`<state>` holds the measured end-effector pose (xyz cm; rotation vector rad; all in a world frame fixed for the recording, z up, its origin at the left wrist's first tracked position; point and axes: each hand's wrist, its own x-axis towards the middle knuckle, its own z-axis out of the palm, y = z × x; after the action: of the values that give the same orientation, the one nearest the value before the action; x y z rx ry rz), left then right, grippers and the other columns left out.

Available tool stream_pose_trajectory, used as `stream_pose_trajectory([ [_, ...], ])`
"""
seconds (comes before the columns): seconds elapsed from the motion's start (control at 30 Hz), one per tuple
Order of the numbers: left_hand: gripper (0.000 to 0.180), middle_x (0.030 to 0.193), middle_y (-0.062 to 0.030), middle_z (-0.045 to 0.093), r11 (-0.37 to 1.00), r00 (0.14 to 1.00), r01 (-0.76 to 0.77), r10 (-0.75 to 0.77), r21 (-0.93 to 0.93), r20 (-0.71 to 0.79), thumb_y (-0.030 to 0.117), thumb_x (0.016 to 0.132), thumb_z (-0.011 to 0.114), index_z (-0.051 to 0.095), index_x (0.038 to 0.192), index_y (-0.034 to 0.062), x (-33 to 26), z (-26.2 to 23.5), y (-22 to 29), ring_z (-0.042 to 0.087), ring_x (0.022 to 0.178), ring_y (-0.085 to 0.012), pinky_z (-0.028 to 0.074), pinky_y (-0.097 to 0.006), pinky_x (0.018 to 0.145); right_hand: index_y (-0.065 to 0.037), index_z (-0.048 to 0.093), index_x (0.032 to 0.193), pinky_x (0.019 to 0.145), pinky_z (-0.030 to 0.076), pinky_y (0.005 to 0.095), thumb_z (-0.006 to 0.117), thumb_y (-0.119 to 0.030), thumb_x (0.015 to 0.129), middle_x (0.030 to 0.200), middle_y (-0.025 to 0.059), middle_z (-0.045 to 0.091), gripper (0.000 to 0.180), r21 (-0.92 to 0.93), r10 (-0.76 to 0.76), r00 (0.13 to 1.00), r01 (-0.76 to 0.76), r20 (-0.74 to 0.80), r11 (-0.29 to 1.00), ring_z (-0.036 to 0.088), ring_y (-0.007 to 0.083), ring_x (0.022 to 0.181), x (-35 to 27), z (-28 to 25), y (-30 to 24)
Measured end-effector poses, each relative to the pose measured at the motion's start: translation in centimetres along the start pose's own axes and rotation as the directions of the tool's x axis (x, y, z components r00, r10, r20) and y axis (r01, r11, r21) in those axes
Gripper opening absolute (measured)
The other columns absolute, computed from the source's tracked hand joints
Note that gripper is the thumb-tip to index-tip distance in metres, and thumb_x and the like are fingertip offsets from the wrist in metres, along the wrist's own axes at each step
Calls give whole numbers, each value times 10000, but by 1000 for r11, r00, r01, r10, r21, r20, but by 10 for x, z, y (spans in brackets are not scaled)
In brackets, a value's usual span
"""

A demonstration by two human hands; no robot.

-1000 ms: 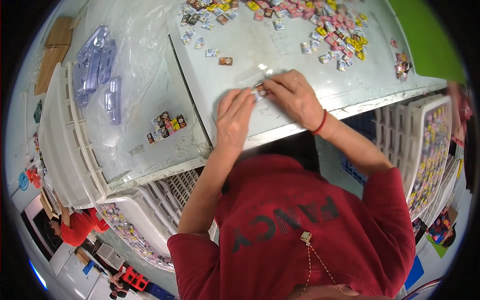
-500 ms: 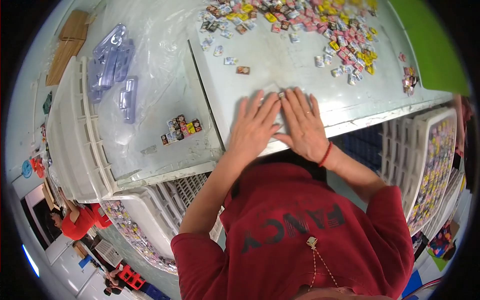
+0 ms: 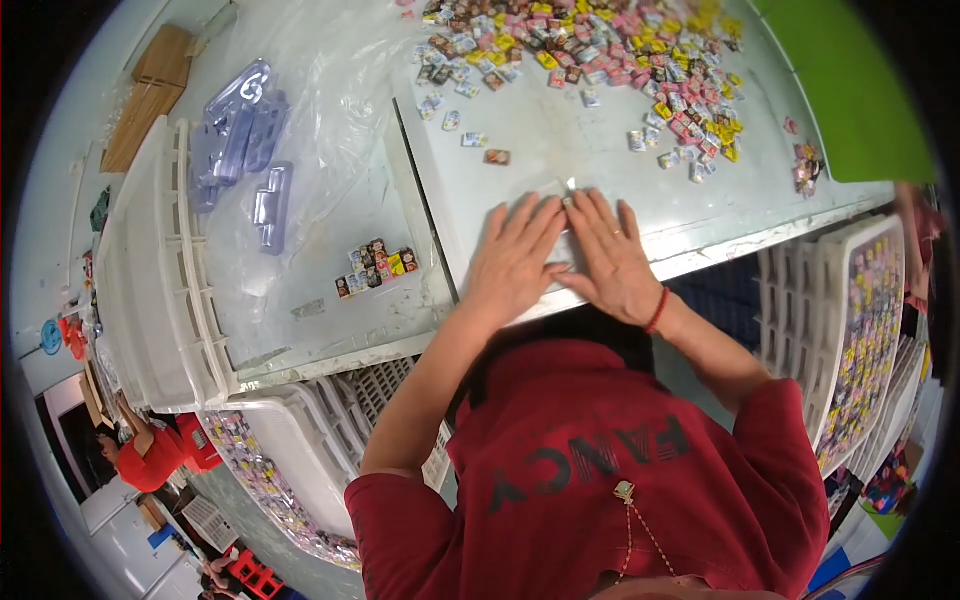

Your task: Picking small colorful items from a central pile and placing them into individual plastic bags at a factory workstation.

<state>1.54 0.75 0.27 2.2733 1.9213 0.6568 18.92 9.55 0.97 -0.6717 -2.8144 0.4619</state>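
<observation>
My left hand [image 3: 517,258] and my right hand [image 3: 614,262] lie flat side by side near the front edge of the white table [image 3: 470,205]. Their fingers are stretched out and point away from me, and the thumbs almost meet. Between the index fingertips shows a small pale, shiny bit [image 3: 569,196]; whatever lies under the palms is hidden. The nearest loose piece is a small brown wrapped piece [image 3: 497,157], beyond my left fingers. Farther off spreads a heap of small pink, yellow, white and brown pieces [image 3: 620,70].
Left of the table seam, a block of small pieces [image 3: 376,268] sits on the lower surface, near clear plastic trays [image 3: 235,135] and plastic film [image 3: 340,75]. Stacked white crates [image 3: 835,330] stand at the right, another stack [image 3: 300,430] at the left. A person in red [image 3: 150,455] is far left.
Both hands keep nearly the same flat pose, still side by side. The whole scene has shifted slightly in the picture; the pieces on the table lie as before.
</observation>
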Motion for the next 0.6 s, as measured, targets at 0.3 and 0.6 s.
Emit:
stream_pose_trajectory([
  [0.3,430,1320,-120,490,991,986,-42,20,-129,-165,123,767,700,577,1157,-10,14,-4,-23,449,1211,-356,378,-488,969,-19,385,1394,1088,208,574,608,-384,875,1465,202,341,673,126,-6,1000,7,-5,992,278,394,1378,6,-12,4],
  [0.6,219,1061,-111,590,996,971,67,-77,-51,-228,4,778,668,632,994,5,42,-12,-72,591,925,-297,494,-371,773,-46,556,1206,1000,371,472,696,-184,794,1237,162,530,457,39,-84,954,100,-289,994,466,376,1174,90,-32,36],
])
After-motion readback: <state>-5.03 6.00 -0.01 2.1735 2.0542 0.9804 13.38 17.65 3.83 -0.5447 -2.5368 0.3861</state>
